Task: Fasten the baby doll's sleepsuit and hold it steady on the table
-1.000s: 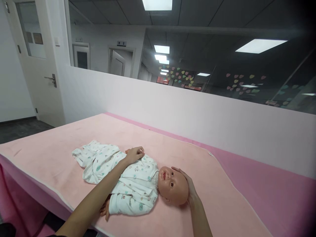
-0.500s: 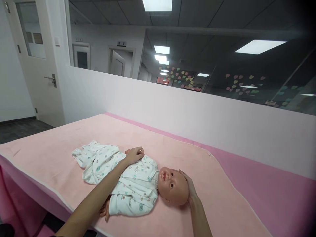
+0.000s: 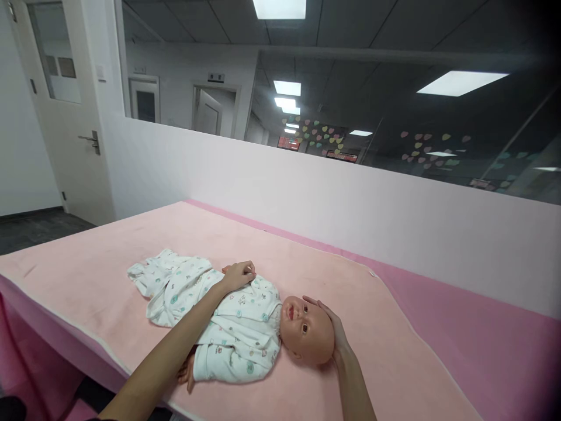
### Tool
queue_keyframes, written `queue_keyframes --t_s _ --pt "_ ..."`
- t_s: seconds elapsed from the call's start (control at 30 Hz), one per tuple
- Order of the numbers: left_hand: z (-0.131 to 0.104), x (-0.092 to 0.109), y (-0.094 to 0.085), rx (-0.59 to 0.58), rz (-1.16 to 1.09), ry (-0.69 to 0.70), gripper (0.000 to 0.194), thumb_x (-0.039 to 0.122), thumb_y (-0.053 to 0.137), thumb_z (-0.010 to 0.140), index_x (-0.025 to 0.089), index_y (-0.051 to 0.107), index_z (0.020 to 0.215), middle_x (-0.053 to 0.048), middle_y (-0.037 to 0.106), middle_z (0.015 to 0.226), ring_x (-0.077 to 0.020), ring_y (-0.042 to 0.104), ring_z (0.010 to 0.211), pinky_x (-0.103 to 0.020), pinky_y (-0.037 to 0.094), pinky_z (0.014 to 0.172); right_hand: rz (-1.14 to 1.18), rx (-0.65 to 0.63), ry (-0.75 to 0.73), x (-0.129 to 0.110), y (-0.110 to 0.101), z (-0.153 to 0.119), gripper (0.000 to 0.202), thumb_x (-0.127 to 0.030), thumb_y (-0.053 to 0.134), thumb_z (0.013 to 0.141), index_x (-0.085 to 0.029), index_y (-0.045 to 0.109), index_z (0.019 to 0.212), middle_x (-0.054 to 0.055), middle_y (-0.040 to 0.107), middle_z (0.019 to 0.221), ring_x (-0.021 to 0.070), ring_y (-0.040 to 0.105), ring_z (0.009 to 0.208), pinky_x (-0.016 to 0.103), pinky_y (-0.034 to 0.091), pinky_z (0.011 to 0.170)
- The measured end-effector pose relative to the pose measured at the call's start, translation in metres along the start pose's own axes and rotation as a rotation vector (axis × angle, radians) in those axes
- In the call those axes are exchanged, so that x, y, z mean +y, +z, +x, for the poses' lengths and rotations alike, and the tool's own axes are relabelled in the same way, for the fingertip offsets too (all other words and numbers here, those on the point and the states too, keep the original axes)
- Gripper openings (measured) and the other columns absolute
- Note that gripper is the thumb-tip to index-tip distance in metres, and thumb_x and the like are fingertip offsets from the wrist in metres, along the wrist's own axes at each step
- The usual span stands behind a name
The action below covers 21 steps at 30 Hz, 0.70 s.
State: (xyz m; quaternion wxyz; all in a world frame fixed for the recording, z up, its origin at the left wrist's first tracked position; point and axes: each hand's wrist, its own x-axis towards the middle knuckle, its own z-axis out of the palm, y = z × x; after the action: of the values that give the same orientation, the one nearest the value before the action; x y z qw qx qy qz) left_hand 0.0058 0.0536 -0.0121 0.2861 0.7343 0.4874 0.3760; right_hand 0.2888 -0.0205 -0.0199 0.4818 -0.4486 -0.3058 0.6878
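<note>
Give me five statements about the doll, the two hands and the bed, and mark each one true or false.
1. The doll lies on its back on the pink blanket. True.
2. The right hand cups the top of the doll's head. True.
3. The left hand grips the doll's foot. False: it rests on the far side of the doll's chest.
4. The doll wears a plain blue outfit. False: its white romper has small coloured prints.
5. The door at the left stands shut. True.

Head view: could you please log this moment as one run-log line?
left hand: resting on baby doll torso | right hand: cupping doll's head | surface: pink mat
</note>
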Motion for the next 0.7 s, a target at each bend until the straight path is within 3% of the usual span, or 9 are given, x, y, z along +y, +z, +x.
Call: queue_keyframes --t_s 0.33,0.7 --pt "0.003 -0.007 0.003 -0.024 -0.008 0.002 0.009 0.027 0.049 0.071 0.019 0.053 0.073 0.002 0.066 0.081 -0.0119 0.058 0.072 -0.022 0.04 0.066 0.021 -0.003 0.015 0.001 -0.002 0.002 0.054 -0.044 0.061 0.07 -0.024 0.052 0.119 0.006 0.064 0.106 0.0275 0.06 0.096 0.043 0.046 0.086" --pt "0.008 -0.016 0.006 -0.038 0.011 0.013 0.018 0.034 0.05 0.074 0.021 0.059 0.081 0.001 0.068 0.082 -0.0127 0.061 0.077 -0.023 0.043 0.069 0.016 -0.003 0.018 0.001 -0.004 0.004 0.053 -0.044 0.061 0.07 -0.023 0.053 0.118 0.006 0.065 0.103 0.0269 0.061 0.094 0.042 0.046 0.085"
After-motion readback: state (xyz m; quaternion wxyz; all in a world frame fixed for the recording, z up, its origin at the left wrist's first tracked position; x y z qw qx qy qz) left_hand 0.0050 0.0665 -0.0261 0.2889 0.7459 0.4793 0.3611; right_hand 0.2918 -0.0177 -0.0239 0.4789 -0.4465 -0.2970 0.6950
